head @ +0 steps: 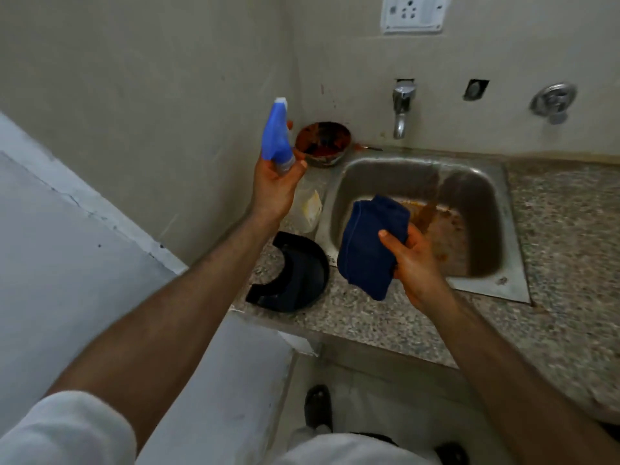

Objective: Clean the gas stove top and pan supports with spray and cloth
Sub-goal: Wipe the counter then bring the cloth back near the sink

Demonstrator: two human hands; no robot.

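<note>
My left hand (276, 187) grips a blue spray bottle (276, 134) by its neck, held up near the corner wall with the nozzle at the top. My right hand (414, 260) holds a folded dark blue cloth (369, 243) over the front left corner of the steel sink (513, 229). No gas stove or pan support shows in this view.
The sink basin holds brown residue. A wall tap (401, 109) hangs above it. A dirty bowl (322, 142) sits in the back corner, a clear plastic container (307, 204) beside the sink, and a black curved tray (292, 273) on the granite counter (570, 250). The counter's edge runs below.
</note>
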